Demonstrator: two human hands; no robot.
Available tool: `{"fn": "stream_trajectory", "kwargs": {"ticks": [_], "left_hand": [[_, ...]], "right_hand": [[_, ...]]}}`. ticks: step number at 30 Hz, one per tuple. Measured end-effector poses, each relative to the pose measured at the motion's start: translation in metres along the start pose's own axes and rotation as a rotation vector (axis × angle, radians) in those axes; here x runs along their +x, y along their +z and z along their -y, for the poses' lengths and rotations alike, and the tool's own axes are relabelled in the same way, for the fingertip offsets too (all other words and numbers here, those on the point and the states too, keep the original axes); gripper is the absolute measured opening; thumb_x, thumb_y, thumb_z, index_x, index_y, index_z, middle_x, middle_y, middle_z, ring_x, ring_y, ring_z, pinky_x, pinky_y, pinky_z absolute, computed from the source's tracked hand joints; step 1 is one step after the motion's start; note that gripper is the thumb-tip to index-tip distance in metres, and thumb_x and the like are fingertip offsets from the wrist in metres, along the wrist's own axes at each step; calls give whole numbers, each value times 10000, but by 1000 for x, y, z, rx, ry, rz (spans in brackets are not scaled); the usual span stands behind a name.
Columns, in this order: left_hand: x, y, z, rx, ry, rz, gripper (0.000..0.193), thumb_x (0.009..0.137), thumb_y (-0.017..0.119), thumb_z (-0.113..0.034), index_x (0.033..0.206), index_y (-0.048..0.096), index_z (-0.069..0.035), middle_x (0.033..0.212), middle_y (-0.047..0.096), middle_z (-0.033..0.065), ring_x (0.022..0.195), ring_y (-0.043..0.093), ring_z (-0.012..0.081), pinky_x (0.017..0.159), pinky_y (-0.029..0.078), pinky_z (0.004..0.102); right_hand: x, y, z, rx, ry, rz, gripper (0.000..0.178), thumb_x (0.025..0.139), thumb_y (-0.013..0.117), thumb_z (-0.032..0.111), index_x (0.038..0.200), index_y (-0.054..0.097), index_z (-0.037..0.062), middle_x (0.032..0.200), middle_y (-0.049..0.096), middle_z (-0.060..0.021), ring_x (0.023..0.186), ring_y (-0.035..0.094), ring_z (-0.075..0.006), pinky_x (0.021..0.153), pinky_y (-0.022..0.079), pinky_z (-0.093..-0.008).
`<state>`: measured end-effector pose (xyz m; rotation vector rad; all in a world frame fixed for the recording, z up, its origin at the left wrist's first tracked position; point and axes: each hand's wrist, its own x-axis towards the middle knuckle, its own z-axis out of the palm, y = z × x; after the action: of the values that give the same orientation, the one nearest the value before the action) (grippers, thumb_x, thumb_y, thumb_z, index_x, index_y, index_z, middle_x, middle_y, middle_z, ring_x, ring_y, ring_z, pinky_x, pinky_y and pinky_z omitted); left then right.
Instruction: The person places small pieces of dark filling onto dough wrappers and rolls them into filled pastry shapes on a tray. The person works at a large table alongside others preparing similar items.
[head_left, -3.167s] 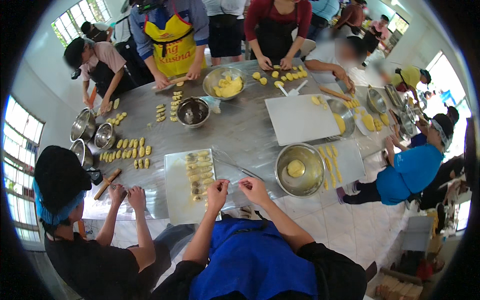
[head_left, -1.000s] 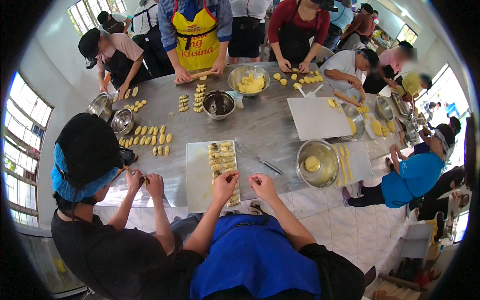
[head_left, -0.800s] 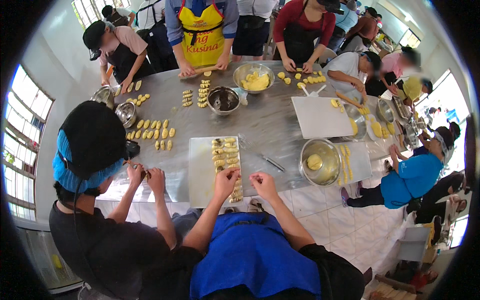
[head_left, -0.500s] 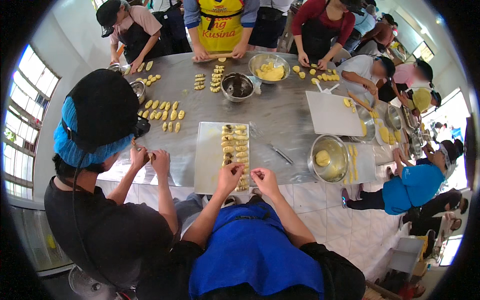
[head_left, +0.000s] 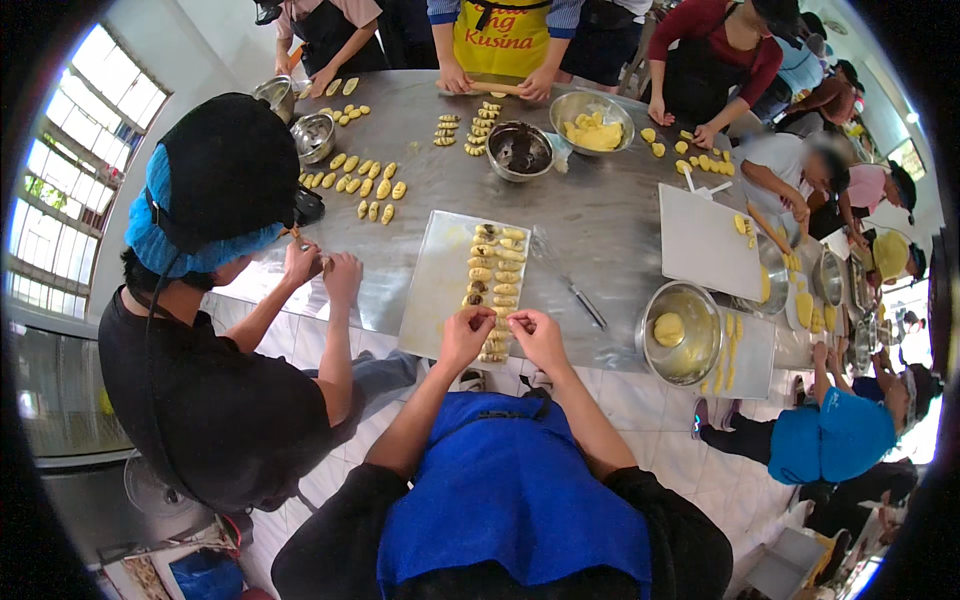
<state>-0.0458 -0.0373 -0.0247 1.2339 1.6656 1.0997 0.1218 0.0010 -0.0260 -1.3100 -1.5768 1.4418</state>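
Both my hands are over the near end of a pale rectangular tray point(head_left: 432, 285) at the table's front edge. On it lie two columns of small yellow dough pieces point(head_left: 508, 266) with dark stripes; a few in the left column show dark filling. My left hand point(head_left: 467, 337) is closed in a pinch above the lower left column. Close by on the right, my right hand point(head_left: 541, 339) also pinches, thumb against fingers. Their fingertips nearly meet over the dough. Whatever sits between the fingers is too small to make out.
Right of the tray lie a whisk point(head_left: 578, 292) and a steel bowl point(head_left: 681, 332) holding a dough ball. Farther back are a bowl of dark filling point(head_left: 520, 150) and a bowl of yellow dough point(head_left: 592, 122). A person in black point(head_left: 225, 390) works close at my left.
The view has turned, so the table and tray appear shifted right and up. My hands stay pinched over the tray's near end. Across the table, the person in red has moved their hands apart.
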Motion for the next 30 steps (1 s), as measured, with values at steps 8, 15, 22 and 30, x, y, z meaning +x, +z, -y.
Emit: {"fn": "stream_trajectory", "kwargs": {"ticks": [8,15,22,30], "left_hand": [[5,61,-28,3,-115,31,243,924,597,-215,931,679,13,624,624,76,535,555,112,529,437,286],[2,111,-23,-13,-124,53,322,958,557,-286,923,682,9,660,670,76,589,617,111,565,476,272],[-7,156,-36,-91,-109,-7,205,895,640,-182,912,689,16,740,702,93,664,664,122,640,517,270],[-17,175,-34,-82,-117,-99,213,898,635,-178,884,677,31,682,672,93,618,628,111,580,480,270]], "right_hand": [[5,-69,-17,-3,-57,-8,154,857,659,114,928,686,-20,749,694,-86,657,641,-115,596,500,-252],[2,-121,-22,-50,-1,5,168,874,649,134,929,683,-22,719,690,-89,645,663,-126,592,507,-261],[-6,-158,-39,-26,21,1,180,879,649,149,913,678,-26,704,682,-88,630,656,-125,590,502,-265],[-8,-170,-42,-61,-14,123,136,866,649,83,940,673,-29,754,679,-72,684,634,-101,628,505,-239]]}}
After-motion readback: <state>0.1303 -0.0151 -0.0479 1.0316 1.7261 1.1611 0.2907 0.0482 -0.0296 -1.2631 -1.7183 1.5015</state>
